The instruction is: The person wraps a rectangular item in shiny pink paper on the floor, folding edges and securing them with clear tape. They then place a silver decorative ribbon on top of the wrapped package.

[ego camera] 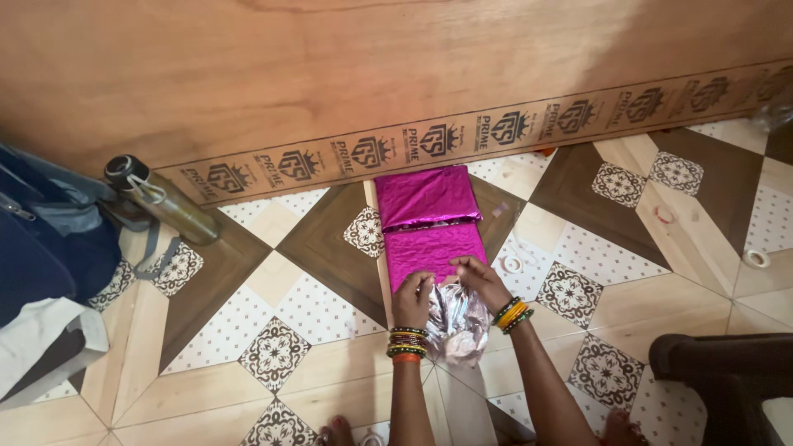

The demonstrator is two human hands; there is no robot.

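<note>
A shiny magenta wrapping sheet [429, 223] lies on the tiled floor, its far part folded over something flat and box-like [426, 196] next to the wooden board. My left hand [412, 299] and my right hand [479, 281] both pinch the sheet's near edge, where its crumpled silver underside [457, 324] is turned up between my wrists. Both wrists wear stacked coloured bangles.
A large wooden board [330, 74] leans along the far side. A metal bottle [161, 201] and a dark blue bag [41, 239] sit at left. Tape rolls [513, 264] [755, 258] lie on the patterned floor tiles [273, 330]. A dark chair edge [727, 372] stands at lower right.
</note>
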